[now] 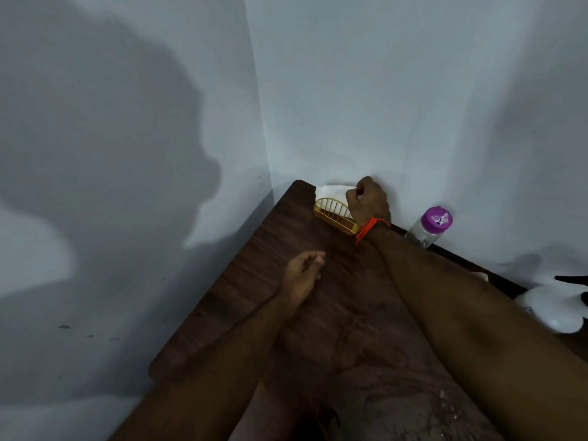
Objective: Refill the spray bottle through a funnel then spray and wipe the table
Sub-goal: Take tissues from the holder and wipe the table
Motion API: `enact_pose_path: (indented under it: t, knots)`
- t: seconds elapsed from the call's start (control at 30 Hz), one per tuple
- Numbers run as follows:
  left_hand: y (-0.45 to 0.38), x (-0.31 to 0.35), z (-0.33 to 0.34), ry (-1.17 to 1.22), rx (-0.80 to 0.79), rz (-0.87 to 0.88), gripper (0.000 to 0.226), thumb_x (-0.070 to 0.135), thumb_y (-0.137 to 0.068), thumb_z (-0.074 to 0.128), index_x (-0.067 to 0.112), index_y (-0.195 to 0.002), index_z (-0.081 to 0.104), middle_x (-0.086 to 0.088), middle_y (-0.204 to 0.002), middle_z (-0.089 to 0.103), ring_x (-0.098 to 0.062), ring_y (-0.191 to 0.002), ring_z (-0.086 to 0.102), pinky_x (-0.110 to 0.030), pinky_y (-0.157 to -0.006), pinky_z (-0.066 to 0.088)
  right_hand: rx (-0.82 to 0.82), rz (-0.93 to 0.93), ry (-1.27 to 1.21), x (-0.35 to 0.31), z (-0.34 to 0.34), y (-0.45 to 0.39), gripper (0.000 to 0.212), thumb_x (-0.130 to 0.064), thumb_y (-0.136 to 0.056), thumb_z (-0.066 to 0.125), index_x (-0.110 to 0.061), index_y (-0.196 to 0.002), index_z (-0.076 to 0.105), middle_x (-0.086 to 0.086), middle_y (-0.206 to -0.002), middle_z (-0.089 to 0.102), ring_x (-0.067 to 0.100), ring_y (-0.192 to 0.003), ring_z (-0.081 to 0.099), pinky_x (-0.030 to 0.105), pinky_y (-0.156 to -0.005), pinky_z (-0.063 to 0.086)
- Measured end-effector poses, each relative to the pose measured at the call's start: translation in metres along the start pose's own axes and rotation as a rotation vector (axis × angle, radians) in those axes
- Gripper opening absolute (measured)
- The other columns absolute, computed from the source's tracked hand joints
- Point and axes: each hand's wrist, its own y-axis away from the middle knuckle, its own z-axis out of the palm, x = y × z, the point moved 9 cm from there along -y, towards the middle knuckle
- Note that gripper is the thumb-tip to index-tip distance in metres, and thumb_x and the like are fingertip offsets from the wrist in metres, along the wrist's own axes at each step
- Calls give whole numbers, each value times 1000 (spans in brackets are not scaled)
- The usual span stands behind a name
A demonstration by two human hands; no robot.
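The left grip [302, 273] rests low over the dark wooden worktop [254, 281], with the fingers loosely curled and nothing inside them. Near the person, the surface of the worktop shows wet streaks and small drops [537, 396]. The right forearm crosses over this wet part and goes toward the far corner. On its wrist there is an orange thread [369, 229]. The right grip [369, 198] is at the wall, curled and pinching the white tissue [331, 192] that stands up from a gold wire holder [334, 214]. The holder sits at the far end of the worktop, touching the wrist side of this hand. To the right, near the wall, stands a clear bottle [423, 235] with a purple cap [436, 219]. At the right edge lies a white object with a black part [553, 310], partly cut off; it may be the spray bottle, but this cannot be told.
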Motion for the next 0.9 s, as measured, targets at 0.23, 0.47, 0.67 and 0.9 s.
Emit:
enact_pose_path:
  t: [0.23, 0.47, 0.67, 0.9]
  knots:
    - [10, 18, 13, -32, -20, 58, 26, 24, -101, 50, 20, -124, 62, 3, -113, 65, -8, -92, 62, -10, -57, 45, 118, -108, -219, -23, -34, 10, 14, -21, -92, 52, -9, -97, 52, 3, -83, 60, 21, -77, 58, 29, -64, 43]
    - [26, 27, 17, 121, 40, 7, 29, 42, -98, 50, 27, -121, 60, 3, -112, 68, -16, -95, 67, -31, -74, 57, 35, -214, -282, -46, -57, 39, 10, -20, -93, 53, -11, -95, 51, 5, -70, 58, 17, -62, 55, 26, -53, 38]
    - [32, 39, 32, 904, -38, -169, 82, 83, -80, 38, 20, -129, 58, -11, -124, 64, -32, -115, 61, -49, -88, 53, -220, -501, -317, -71, -54, 119, 3, -15, -86, 55, -18, -88, 56, -8, -71, 57, 3, -63, 52, 20, -63, 39]
    - [78, 38, 44, 1111, -33, -264, 50, 38, -89, 52, 11, -132, 50, -14, -109, 63, -29, -102, 62, -41, -84, 54, -383, -438, -332, -48, -55, 187, 22, -34, -100, 49, -19, -91, 62, -6, -83, 69, 9, -76, 66, 35, -68, 54]
